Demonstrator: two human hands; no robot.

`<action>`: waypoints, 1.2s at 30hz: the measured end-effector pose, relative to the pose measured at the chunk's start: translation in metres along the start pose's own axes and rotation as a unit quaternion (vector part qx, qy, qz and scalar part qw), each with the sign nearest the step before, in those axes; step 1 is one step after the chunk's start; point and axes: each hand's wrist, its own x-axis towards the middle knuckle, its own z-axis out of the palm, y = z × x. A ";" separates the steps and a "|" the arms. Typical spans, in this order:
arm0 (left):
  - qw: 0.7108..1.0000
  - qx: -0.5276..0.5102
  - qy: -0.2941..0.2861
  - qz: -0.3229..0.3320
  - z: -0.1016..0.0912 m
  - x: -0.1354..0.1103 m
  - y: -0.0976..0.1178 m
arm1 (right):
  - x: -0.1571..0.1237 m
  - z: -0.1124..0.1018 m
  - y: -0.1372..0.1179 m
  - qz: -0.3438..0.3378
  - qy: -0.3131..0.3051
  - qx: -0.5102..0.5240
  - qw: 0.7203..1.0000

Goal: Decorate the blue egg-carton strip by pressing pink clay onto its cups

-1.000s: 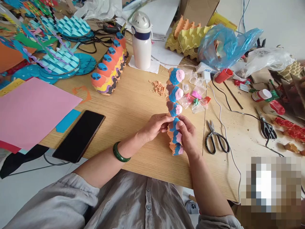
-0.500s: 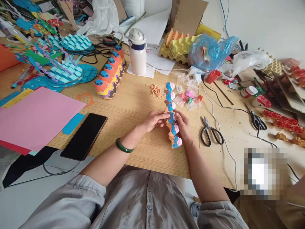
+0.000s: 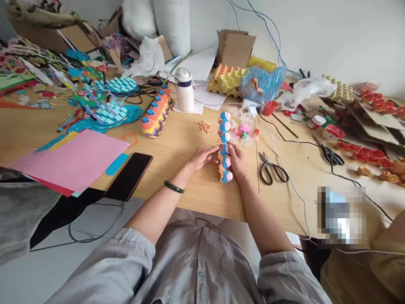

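While the wooden desk lies crowded, the bumpy egg-carton strip, orange pulp capped with soft blue and pink clay, sits mid-desk at twelve o'clock from the person. Left hand and right hand pinch its sides; squeezing could dent the clay.

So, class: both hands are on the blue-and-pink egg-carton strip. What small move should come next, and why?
Probably press the pink cap down on the cup pinched between the left hand and right hand. Both sets of fingertips meet at the middle of the strip, which lies flat on the table, so the work seems centred there.
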 end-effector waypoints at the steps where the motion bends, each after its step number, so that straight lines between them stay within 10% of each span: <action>1: 1.000 0.001 0.002 0.005 0.000 0.000 0.000 | 0.000 0.001 0.000 0.001 -0.001 0.000 1.000; 22: 0.984 -0.099 0.083 -0.124 0.009 -0.015 0.005 | -0.028 0.008 -0.016 0.016 -0.011 -0.011 1.000; 36: 0.997 -0.028 0.026 -0.069 0.020 -0.023 0.006 | -0.029 0.010 -0.018 0.058 0.001 0.023 0.998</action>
